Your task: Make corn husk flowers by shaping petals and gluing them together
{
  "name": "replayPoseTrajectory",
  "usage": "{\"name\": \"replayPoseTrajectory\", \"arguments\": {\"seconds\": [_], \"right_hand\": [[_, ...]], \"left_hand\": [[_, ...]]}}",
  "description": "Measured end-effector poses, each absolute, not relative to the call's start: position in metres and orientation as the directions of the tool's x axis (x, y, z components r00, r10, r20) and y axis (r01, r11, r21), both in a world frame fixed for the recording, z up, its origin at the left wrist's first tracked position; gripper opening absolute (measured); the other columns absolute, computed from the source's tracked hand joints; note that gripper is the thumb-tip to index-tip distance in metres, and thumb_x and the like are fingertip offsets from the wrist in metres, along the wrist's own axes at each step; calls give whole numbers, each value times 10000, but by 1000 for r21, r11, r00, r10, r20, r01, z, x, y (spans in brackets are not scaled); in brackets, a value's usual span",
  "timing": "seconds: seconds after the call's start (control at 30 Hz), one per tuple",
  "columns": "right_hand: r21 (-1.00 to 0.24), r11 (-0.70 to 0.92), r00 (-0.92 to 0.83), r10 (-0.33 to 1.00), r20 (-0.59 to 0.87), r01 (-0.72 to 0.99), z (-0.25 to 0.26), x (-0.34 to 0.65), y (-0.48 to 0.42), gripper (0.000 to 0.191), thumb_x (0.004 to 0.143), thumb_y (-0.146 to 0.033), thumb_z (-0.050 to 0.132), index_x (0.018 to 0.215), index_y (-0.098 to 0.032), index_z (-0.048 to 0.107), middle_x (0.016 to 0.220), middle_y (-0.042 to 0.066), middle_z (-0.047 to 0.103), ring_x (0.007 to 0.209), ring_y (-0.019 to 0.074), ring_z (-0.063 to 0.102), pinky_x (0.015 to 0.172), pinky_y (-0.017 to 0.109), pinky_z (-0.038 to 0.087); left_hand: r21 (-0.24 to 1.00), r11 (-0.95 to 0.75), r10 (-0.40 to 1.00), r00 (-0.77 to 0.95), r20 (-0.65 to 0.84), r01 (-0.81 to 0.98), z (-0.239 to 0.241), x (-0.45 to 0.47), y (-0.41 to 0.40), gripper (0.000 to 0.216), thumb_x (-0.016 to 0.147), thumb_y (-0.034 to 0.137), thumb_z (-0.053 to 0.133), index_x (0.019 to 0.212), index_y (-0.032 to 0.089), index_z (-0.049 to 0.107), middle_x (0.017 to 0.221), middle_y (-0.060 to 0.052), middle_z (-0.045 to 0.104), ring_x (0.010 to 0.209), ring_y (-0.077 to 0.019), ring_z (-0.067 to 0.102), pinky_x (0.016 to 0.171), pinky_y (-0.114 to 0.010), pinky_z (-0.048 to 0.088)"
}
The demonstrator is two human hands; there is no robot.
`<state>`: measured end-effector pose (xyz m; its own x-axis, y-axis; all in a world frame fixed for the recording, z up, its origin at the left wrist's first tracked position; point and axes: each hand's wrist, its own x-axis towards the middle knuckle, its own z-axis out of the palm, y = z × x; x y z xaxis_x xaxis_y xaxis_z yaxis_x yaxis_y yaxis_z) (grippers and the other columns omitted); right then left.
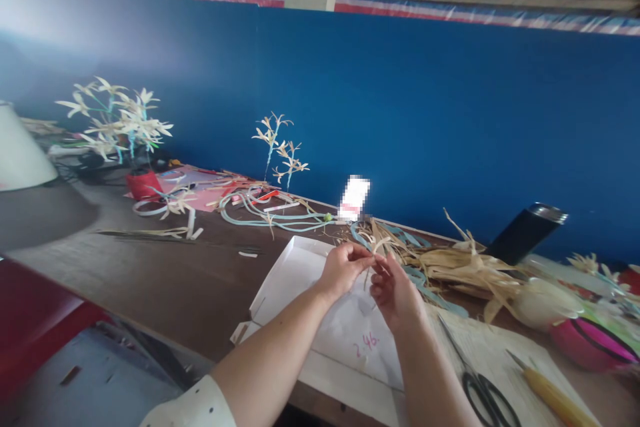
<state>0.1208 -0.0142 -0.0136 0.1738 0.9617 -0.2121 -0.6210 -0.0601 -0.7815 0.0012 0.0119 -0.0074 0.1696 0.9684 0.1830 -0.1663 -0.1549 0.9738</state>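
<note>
Above a white cardboard box lid (280,280), my left hand (347,268) and my right hand (395,293) meet at the fingertips. Both are closed in a pinch on a small pale husk flower (377,241). Its petals stick up over the fingers, and a thin stem hangs below them. Just beyond the hands lie dried corn husks (450,263) in a loose pile. Black-handled scissors (480,380) rest to the right of my right forearm, beside a pointed tool with a yellow handle (555,390).
A dark bottle (523,233) leans at the back right, near a pink pouch (590,343). Finished husk flowers (125,120) stand at the left in a red base (143,183). Pale blue cord (280,220) and a blurred-out phone-like screen (354,197) lie before the blue partition (425,113).
</note>
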Motion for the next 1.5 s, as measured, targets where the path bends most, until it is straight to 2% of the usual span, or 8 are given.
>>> {"name": "replayPoseTrajectory", "arguments": {"seconds": [0.1, 0.33, 0.63, 0.9, 1.0, 1.1, 1.23, 1.5], "right_hand": [[-806, -66, 185, 959, -213, -588, -14, 120, -14, 292, 613, -361, 776, 817, -184, 664, 752, -5, 614, 456, 38, 452, 334, 137, 355], [-822, 9, 180, 977, -114, -570, -13, 118, -15, 260, 618, -303, 783, 821, -199, 658, 716, -34, 593, 455, 34, 449, 345, 140, 344], [-805, 9, 176, 977, -119, -594, -13, 118, -14, 281, 570, -276, 815, 790, -186, 666, 651, -54, 550, 466, 24, 433, 349, 118, 333], [-835, 30, 194, 977, -93, -549, -16, 120, -14, 296, 561, -278, 817, 804, -194, 670, 595, -58, 529, 459, 36, 432, 356, 131, 334], [-838, 38, 213, 972, -95, -545, -16, 122, -14, 312, 570, -290, 811, 841, -212, 676, 647, -46, 572, 469, 41, 445, 359, 137, 345], [-847, 48, 223, 971, -84, -530, -14, 124, -14, 333, 588, -309, 795, 889, -221, 684, 789, -10, 643, 483, 46, 463, 363, 150, 363], [-844, 61, 242, 967, -82, -532, -12, 125, -15, 330, 586, -307, 796, 888, -219, 696, 875, 11, 661, 502, 46, 475, 370, 149, 371], [-889, 62, 262, 963, -67, -454, -8, 122, -18, 276, 565, -310, 812, 781, -182, 699, 637, -16, 584, 506, 66, 474, 392, 158, 368]], "left_hand": [[974, -149, 968, 177, 180, -172, -8, 1, 12, 190, 654, 294, 687, 741, 133, 635, 656, -16, 622, 601, -107, 536, 578, -211, 401], [971, -114, 970, 190, 155, -211, -7, 2, 12, 171, 632, 261, 700, 712, 128, 628, 640, -3, 607, 586, -94, 515, 580, -208, 393], [967, -107, 963, 216, 159, -233, -10, 4, 13, 201, 634, 288, 701, 735, 127, 635, 642, -2, 606, 578, -90, 509, 579, -212, 392], [969, -104, 964, 216, 153, -222, -8, 4, 11, 248, 625, 333, 716, 728, 126, 626, 644, -5, 602, 590, -97, 512, 579, -212, 394], [969, -123, 962, 214, 169, -212, -10, 4, 12, 255, 628, 346, 714, 739, 131, 634, 641, -1, 598, 583, -93, 504, 577, -212, 392], [971, -117, 962, 220, 163, -206, -11, 4, 13, 258, 622, 344, 716, 743, 131, 635, 635, -2, 597, 576, -95, 502, 568, -215, 386], [973, -112, 961, 227, 158, -203, -9, 3, 12, 235, 622, 316, 712, 740, 129, 629, 620, 2, 591, 572, -94, 500, 564, -216, 381], [972, -119, 958, 235, 166, -202, -6, 1, 10, 248, 626, 334, 714, 735, 129, 631, 665, -10, 615, 601, -100, 518, 584, -218, 393]]}}
